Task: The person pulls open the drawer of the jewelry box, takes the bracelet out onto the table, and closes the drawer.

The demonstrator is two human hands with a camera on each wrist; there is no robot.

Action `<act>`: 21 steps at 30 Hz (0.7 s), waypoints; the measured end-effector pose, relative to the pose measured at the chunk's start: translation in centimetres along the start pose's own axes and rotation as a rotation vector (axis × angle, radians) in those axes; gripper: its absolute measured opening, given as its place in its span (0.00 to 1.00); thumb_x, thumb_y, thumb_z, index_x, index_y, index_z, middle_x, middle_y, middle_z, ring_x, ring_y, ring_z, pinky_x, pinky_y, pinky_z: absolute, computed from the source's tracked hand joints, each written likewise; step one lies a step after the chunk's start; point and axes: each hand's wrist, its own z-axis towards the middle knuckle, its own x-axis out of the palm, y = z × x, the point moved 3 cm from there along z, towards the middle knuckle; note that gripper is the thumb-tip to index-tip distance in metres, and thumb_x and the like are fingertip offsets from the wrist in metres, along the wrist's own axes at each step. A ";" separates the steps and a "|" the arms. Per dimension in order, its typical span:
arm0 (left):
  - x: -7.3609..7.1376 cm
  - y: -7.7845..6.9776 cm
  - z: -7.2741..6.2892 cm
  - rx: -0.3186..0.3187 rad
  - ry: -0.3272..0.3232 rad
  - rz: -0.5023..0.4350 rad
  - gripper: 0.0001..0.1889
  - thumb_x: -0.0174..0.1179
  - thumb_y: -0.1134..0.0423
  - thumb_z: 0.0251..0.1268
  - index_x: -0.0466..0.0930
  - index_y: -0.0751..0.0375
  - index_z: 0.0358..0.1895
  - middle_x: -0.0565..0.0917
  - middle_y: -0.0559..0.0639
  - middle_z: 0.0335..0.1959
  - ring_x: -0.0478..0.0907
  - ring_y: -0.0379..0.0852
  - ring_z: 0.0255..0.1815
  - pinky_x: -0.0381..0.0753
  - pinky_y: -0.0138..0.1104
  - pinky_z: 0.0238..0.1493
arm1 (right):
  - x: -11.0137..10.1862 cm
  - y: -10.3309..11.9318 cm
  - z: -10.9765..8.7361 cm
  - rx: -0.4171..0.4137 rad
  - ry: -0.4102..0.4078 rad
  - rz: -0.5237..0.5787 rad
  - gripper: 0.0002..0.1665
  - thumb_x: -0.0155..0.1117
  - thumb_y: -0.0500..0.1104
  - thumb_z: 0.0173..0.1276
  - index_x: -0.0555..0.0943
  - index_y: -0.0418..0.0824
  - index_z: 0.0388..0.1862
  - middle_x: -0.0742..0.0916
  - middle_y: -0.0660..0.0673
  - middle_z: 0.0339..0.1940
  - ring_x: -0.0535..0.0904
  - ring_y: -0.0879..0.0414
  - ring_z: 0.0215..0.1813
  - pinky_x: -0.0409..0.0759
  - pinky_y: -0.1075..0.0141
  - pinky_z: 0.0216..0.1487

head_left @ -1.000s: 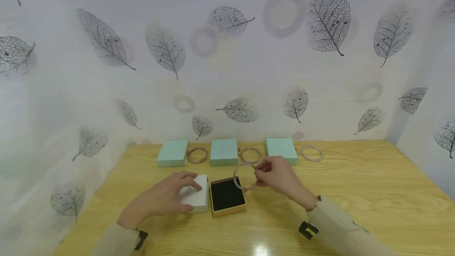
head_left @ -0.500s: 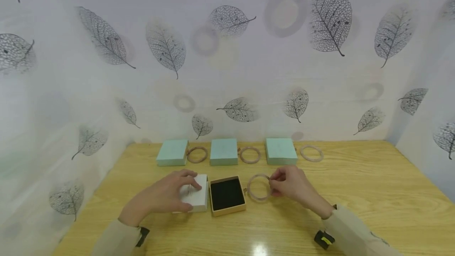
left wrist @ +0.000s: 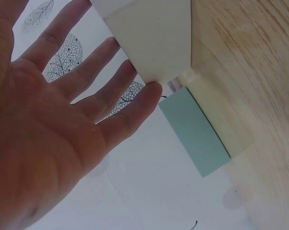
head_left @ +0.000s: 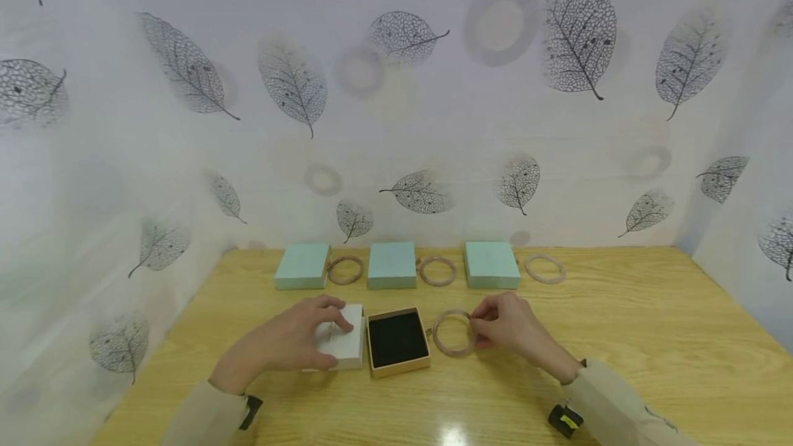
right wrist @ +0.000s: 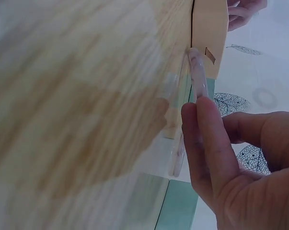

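My left hand (head_left: 281, 339) rests on a white box (head_left: 341, 338). In the left wrist view its fingers (left wrist: 89, 72) lie fairly straight along that box's edge. Right beside it stands a tan box tray with a black pad (head_left: 398, 339) and a small pull tab on its right side. A pale, glossy bangle (head_left: 436, 336) lies low at the table to the right of the tray. My right hand (head_left: 511, 329) pinches the bangle's right side. In the right wrist view the fingertips (right wrist: 206, 108) hold it, its far end near the tray's tab.
Along the back of the wooden table (head_left: 619, 336) stand three mint-green boxes, the left one (head_left: 303, 266), the middle one (head_left: 392, 265) and the right one (head_left: 491, 264). One bangle lies right of each: (head_left: 345, 281) is brownish. A leaf-patterned cloth (head_left: 396, 122) hangs behind.
The right hand has brought the bangle from above the tray's right edge down and right to the table beside it. The left hand has stayed on the white box.
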 end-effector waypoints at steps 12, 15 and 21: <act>-0.1 -0.3 -0.1 -0.018 0.002 -0.007 0.21 0.76 0.54 0.52 0.86 0.45 0.52 0.74 0.56 0.72 0.71 0.65 0.71 0.73 0.61 0.68 | -0.1 0.1 -0.2 -0.040 0.014 -0.107 0.09 0.69 0.36 0.66 0.88 0.32 0.43 0.91 0.44 0.34 0.87 0.56 0.30 0.87 0.65 0.31; -0.1 -0.3 -0.1 -0.019 0.002 -0.007 0.21 0.76 0.54 0.52 0.86 0.45 0.52 0.74 0.56 0.72 0.70 0.66 0.71 0.73 0.61 0.68 | -0.1 0.1 -0.2 -0.040 0.019 -0.116 0.10 0.69 0.36 0.67 0.87 0.32 0.45 0.91 0.44 0.35 0.88 0.56 0.31 0.87 0.65 0.31; -0.2 -0.3 -0.1 -0.013 0.003 0.000 0.21 0.76 0.54 0.52 0.86 0.46 0.52 0.74 0.57 0.72 0.71 0.66 0.71 0.73 0.61 0.68 | -0.2 0.5 -0.2 -0.062 0.011 -0.139 0.12 0.67 0.35 0.66 0.87 0.30 0.47 0.90 0.44 0.34 0.87 0.56 0.28 0.86 0.66 0.29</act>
